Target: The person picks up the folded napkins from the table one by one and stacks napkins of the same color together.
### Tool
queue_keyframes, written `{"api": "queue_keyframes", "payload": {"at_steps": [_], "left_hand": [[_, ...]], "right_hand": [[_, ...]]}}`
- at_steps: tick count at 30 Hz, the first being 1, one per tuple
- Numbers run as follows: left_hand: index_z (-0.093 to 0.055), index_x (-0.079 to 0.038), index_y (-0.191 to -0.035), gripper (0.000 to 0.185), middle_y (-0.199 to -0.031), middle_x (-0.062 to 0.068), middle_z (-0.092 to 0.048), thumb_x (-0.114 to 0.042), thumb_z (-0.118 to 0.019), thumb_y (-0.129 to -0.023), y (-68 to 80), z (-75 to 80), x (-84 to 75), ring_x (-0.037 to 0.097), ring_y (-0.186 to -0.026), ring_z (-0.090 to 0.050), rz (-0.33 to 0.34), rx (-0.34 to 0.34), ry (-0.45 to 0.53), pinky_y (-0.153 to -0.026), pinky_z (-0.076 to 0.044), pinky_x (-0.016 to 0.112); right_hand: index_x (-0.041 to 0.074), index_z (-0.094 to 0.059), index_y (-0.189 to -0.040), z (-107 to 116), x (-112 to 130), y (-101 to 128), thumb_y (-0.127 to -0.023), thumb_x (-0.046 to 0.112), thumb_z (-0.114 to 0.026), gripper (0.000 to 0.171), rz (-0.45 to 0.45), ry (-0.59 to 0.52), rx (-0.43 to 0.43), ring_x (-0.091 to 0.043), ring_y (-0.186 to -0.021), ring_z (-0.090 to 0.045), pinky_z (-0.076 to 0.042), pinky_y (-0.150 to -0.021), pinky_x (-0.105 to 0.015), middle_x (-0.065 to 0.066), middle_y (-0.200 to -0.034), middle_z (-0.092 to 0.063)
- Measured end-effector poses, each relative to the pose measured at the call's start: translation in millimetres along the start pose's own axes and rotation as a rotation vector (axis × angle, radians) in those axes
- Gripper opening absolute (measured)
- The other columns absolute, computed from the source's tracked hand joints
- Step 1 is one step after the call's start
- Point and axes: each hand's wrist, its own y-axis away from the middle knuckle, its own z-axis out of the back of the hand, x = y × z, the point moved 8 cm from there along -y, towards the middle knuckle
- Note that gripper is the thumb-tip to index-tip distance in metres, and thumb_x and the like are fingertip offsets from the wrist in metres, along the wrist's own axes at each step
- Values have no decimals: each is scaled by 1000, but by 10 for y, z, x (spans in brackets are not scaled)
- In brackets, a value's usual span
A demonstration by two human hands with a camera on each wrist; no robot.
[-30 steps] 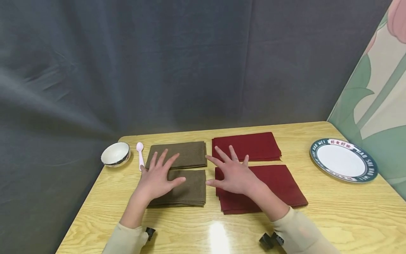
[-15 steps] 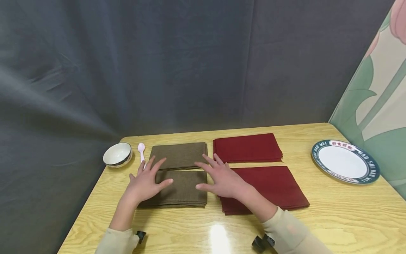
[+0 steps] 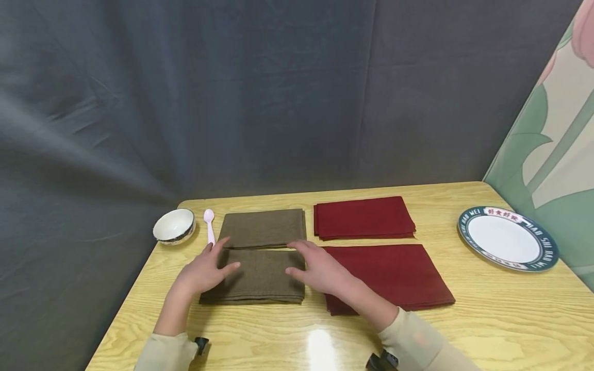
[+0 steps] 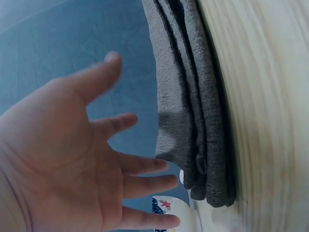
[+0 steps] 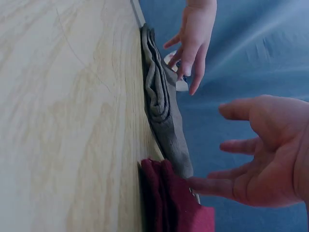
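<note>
My left hand [image 3: 199, 274] hovers over the left end of the nearer brown folded cloth [image 3: 266, 281], thumb pointing inward. At that cloth's right end is my right hand [image 3: 320, 269], its forearm crossing the nearer red folded cloth [image 3: 394, 273]. Both hands hold nothing. In the left wrist view, the fingers of the left hand [image 4: 82, 159] are extended beside the layered cloth edge [image 4: 207, 106]. The right wrist view has the right hand [image 5: 270, 159] with fingers stretched toward the brown cloth [image 5: 169, 121], above the red cloth [image 5: 169, 203].
Farther back lie another brown folded cloth [image 3: 264, 226] and another red one [image 3: 364, 217]. A pink spoon [image 3: 210, 224] and a white bowl [image 3: 174, 225] sit at the left. A green-rimmed plate [image 3: 545, 252] stands at the right. A dark curtain [image 3: 278, 103] hangs behind the table [image 3: 260, 335].
Both hands have moved left and slightly back toward the body, from over the brown and red cloths to the two ends of the nearer brown cloth. The cloths' layout is unchanged.
</note>
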Motion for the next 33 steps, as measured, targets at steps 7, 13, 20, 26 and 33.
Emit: {"api": "queue_keyframes", "payload": {"at_steps": [7,13,20,26,33], "left_hand": [[-26,1,-156,72,-130,38,-56,-28,-61,-101,-38,-32,73,51,-113,-60,63,15,4,-87,-49,62],[-37,5,-149,61,-101,33,-66,-2,-62,-94,-56,39,101,34,-79,-65,92,-82,-21,-68,-52,50],[-41,9,-144,64,-111,34,-64,16,-52,-81,-55,55,169,40,-91,-65,137,-109,3,-74,-53,50],[-49,18,-134,52,-121,36,-61,14,-54,-82,-90,55,248,45,-108,-62,190,-91,14,-91,-51,54],[-64,14,-105,18,-96,23,-66,1,-66,-93,-90,38,346,32,-87,-63,258,-28,20,-79,-54,48]], "right_hand": [[7,-51,-145,-71,-67,3,-96,30,-70,57,-111,-65,21,-34,-127,-55,-47,-103,-51,-16,-138,-59],[10,-50,-145,-116,-122,15,-96,30,-70,57,-172,-101,33,-23,-90,-64,-53,-84,-46,-17,-126,-66],[8,-56,-137,-87,-237,24,-97,21,-68,43,-287,-427,-52,-26,-90,-62,-52,-69,-39,-19,-122,-62],[2,-48,-139,-110,-300,38,-99,12,-60,43,-380,-842,-97,-35,-103,-59,-59,-66,-48,-21,-123,-57],[1,-40,-146,-171,-365,39,-98,10,-58,52,-429,-953,-73,-43,-111,-62,-61,-64,-46,-25,-131,-54]]}}
